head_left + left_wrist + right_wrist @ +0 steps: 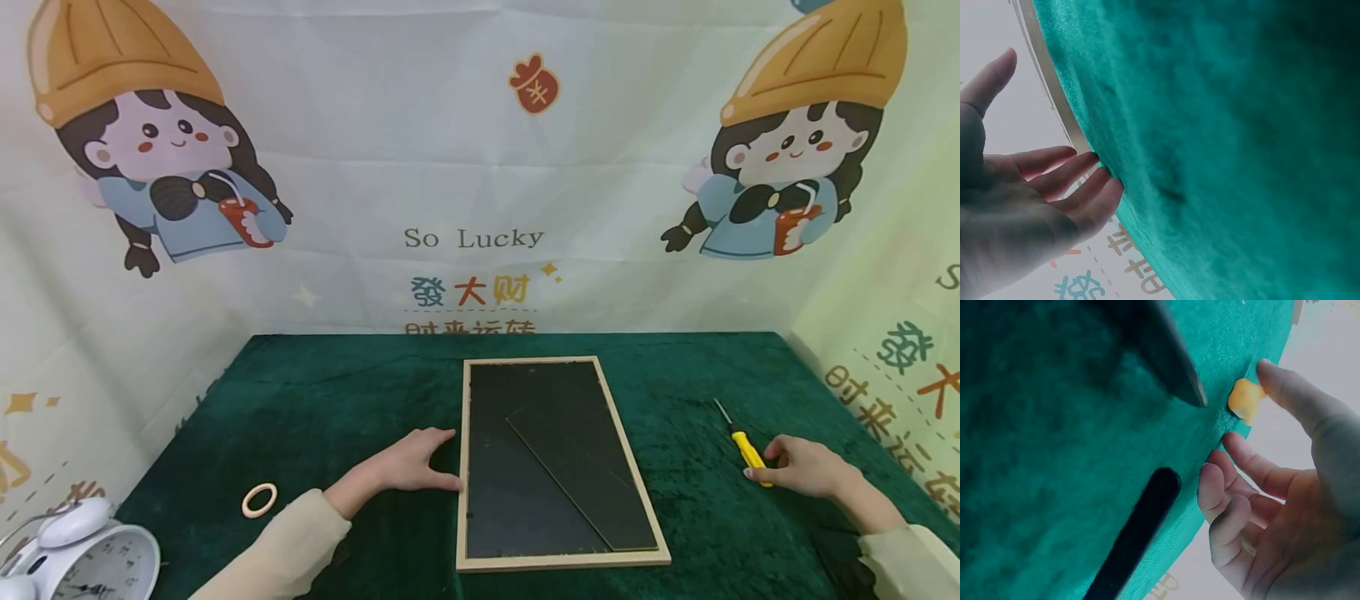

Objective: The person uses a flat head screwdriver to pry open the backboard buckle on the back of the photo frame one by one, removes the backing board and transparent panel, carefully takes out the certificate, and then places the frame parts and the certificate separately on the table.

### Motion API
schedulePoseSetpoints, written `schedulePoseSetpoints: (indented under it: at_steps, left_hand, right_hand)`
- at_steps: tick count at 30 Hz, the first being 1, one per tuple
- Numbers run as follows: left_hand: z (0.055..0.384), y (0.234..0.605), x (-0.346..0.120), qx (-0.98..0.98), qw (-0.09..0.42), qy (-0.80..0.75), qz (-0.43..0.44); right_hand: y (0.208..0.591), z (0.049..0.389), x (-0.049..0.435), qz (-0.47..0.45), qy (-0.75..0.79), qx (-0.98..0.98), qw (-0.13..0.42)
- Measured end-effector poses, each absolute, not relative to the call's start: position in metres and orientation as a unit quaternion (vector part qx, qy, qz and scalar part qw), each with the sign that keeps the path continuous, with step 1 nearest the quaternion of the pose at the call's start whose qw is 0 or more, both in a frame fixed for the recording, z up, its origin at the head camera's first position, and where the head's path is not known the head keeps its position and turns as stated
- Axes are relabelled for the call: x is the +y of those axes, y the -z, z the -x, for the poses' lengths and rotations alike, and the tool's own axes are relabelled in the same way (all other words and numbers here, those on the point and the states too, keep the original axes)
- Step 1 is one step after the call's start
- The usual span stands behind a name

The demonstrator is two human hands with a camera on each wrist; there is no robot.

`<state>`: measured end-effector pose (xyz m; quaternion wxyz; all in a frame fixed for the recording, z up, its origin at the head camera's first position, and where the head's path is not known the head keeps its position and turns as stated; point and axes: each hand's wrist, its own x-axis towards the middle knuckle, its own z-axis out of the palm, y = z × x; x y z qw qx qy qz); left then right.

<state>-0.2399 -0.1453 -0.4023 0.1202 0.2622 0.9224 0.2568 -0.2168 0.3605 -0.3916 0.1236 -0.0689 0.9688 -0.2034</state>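
White cartoon-print backdrop (375, 125), dark green cloth (360, 387)

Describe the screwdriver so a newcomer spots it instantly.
On the green cloth, look right of the pale wooden frame, near the right hand. The screwdriver lies there, thin shaft pointing away from that hand. Unlike the frame, it has a bright yellow handle.

Soft, even light fills the head view, the backdrop (337, 100) turning yellowish-green at far right; both wrist views look hazy, the green cloth (1210, 144) blurred, darkening toward one upper corner.
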Motion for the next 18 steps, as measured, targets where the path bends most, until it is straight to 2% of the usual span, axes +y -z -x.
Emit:
schedulePoseSetpoints:
  at_steps: [9, 18]
  left_hand:
    - [0.244, 0.405, -0.134, 0.939, 0.106, -0.227, -0.235]
    - [0.248, 0.406, -0.13, 0.939, 0.1, -0.223, -0.244]
  right_hand:
    - [0.389, 0.217, 0.361, 0.083, 0.264, 0.958, 0.075]
    - [0.383, 0.231, 0.36, 0.049, 0.393, 0.914, -0.085]
